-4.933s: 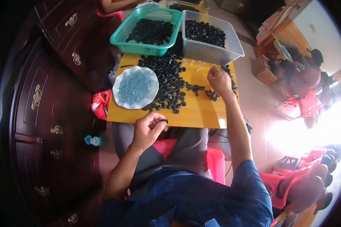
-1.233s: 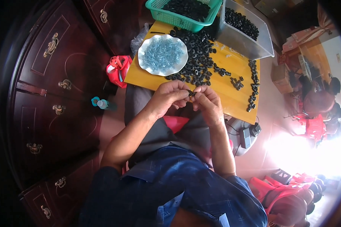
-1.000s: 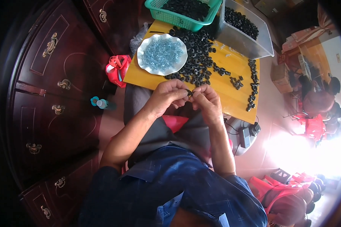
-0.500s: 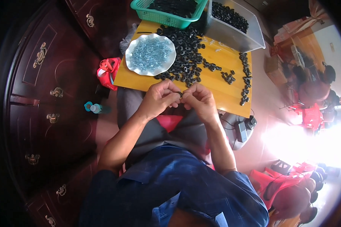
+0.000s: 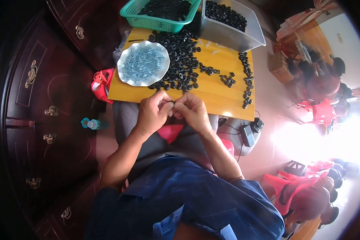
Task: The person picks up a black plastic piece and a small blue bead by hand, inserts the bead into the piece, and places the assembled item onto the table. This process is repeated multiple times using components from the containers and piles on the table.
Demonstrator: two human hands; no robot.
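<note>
Just off the near edge of the yellow table, my left hand and my right hand meet at the fingertips. Thumbs and forefingers of both pinch a small black part, mostly covered by the fingers. Beyond them spreads a heap of small black ring-like plastic parts. Left of the heap, a white wavy-rimmed plate holds many thin, shiny bluish metal pieces. A small group of black parts lies to the right, and a row of them follows the right edge.
A green basket of black pieces and a clear plastic bin of black parts stand at the back. A red bag and a bottle are at the left, by dark drawers. A corded black device sits right.
The whole view has shifted, so the table and hands appear further left. Both hands still pinch the small black part, with slightly changed finger positions.
</note>
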